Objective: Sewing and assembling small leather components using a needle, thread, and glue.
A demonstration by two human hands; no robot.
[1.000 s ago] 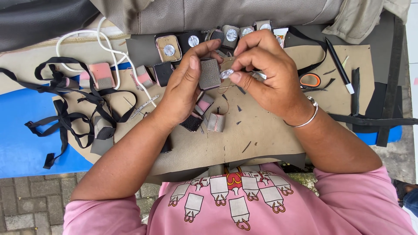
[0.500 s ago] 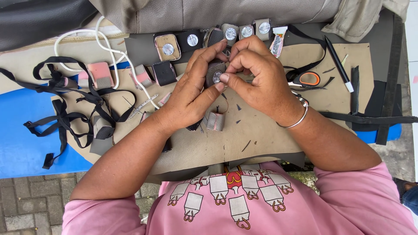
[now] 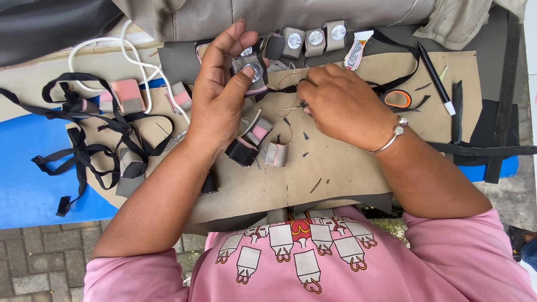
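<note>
— What lies around the hands?

— Black straps (image 3: pixel 84 140) at the left, a white cord (image 3: pixel 131 56) behind, finished patches (image 3: pixel 316 38) in a row, a pen (image 3: pixel 433 75), loose pieces (image 3: pixel 268 148) on the tan sheet (image 3: pixel 347 168).

— The grips?

— Left hand (image 3: pixel 221 95) pinches a patch (image 3: pixel 250 70), raised above the sheet. Right hand (image 3: pixel 341 103) pinches a needle (image 3: pixel 291 107), thread (image 3: pixel 282 89) looping between.

— Changed?

— Before, both hands met over the patch; now they're apart.

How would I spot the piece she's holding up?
Start at the tan work sheet and follow the left hand to its fingertips. It pinches a small grey fabric piece with a round silver disc, the only such piece raised off the sheet.
</note>
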